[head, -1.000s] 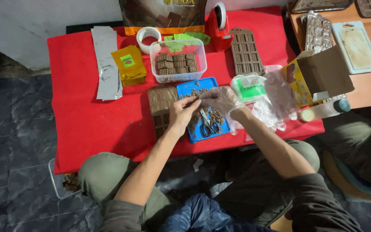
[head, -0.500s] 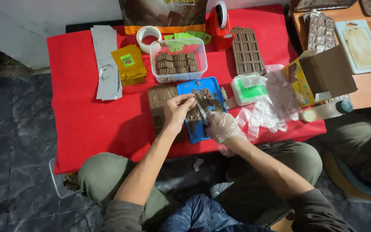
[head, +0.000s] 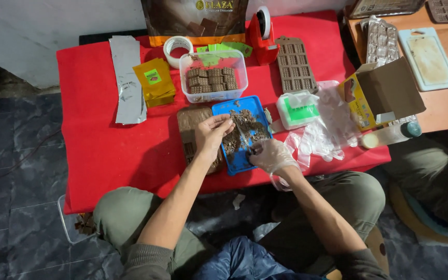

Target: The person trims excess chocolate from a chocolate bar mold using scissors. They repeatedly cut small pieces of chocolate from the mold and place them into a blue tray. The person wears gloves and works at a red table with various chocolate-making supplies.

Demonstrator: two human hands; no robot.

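A blue tray with several brown chocolate pieces lies on the red table in front of me. My bare left hand rests at the tray's left edge, its fingertips pinched on a chocolate piece. Part of that hand covers a brown slab or mould lying left of the tray. My right hand, in a thin clear glove, is at the tray's near right corner. It grips a thin metal tool that points up-left toward my left fingertips.
Behind the tray stand a clear box of chocolate squares, a tape roll, a red tape dispenser and a brown mould. Gold pouches and foil sheets lie left. A white tub, plastic bags and a cardboard box lie right.
My gloved right hand has drawn back from over the tray's middle to its near right corner with the tool. My left hand has stayed at the tray's left edge.
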